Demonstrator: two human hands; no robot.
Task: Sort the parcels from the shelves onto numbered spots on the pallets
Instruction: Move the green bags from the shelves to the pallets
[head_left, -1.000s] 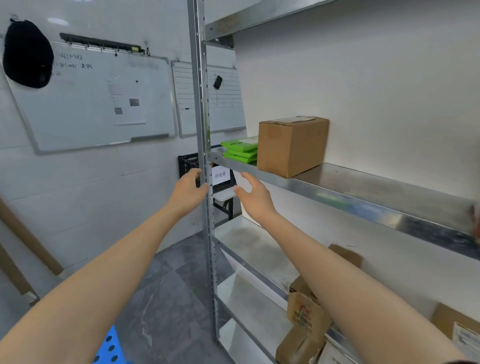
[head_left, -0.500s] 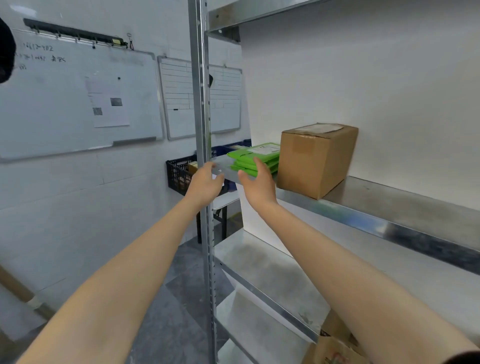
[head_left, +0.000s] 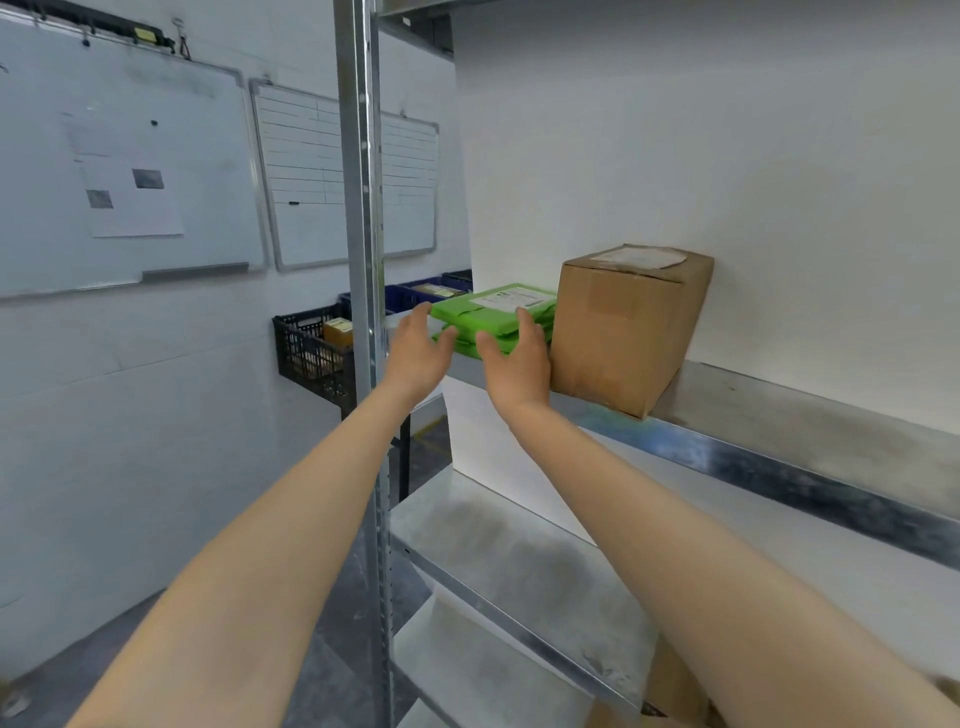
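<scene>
Near the frame's centre, a stack of green mailer parcels (head_left: 493, 317) lies on the metal shelf (head_left: 810, 441), just left of a brown cardboard box (head_left: 623, 327). Both hands reach for the stack — the left hand (head_left: 418, 348) at its left end, the right hand (head_left: 519, 358) at its front, fingers (head_left: 527, 319) touching the top parcel. Each grip is spread apart, not closed. A black crate (head_left: 306, 348) sits behind the steel upright (head_left: 361, 208).

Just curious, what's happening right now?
Both hands open, left hand and right hand at the green parcels. Nothing gripped yet. Cardboard box close beside.
</scene>
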